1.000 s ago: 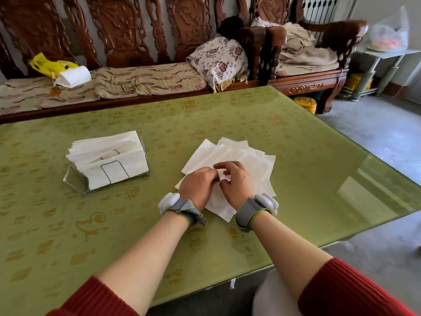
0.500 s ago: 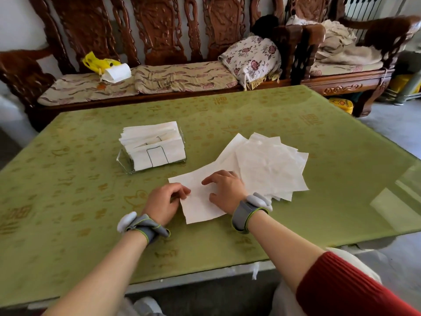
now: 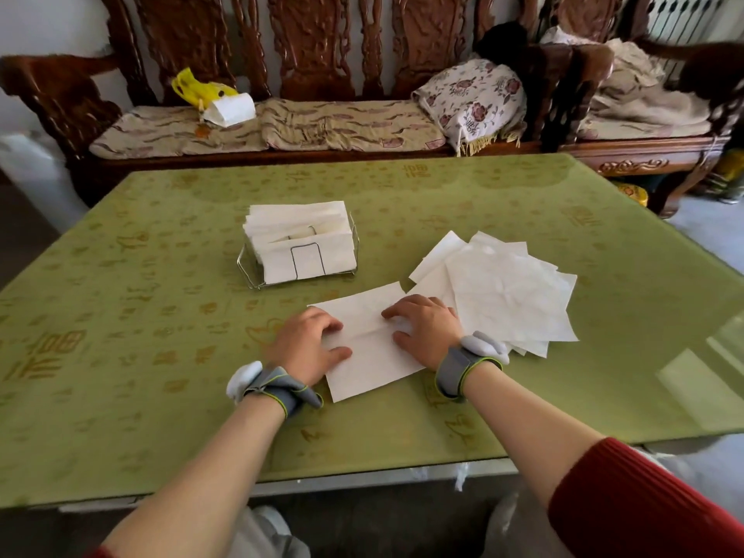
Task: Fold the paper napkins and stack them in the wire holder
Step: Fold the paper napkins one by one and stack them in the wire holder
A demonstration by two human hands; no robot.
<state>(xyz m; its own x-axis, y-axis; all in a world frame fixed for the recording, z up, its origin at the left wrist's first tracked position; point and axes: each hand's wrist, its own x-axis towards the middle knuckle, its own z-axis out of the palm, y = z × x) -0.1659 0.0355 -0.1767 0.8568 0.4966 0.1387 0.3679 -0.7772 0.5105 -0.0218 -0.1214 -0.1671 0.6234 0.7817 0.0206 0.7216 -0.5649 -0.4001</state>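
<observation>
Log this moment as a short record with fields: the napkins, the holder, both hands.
napkin in work: one sheet lying flat on the table, a faint crease across it
left hand: rests on the sheet's left edge
right hand: rests on its right part
loose pile: unfolded napkins, fanned out, right of the sheet
wire holder: behind the sheet, to the left, holds folded napkins

A green patterned glass-topped table (image 3: 161, 356) is set before a carved dark wooden bench (image 3: 314, 42), on which beige seat cushions (image 3: 346, 126), a floral pillow (image 3: 479, 98) and a yellow plastic bag (image 3: 197, 88) are laid. A pale wall (image 3: 52, 22) is seen behind, and grey floor (image 3: 708, 235) at the right.
</observation>
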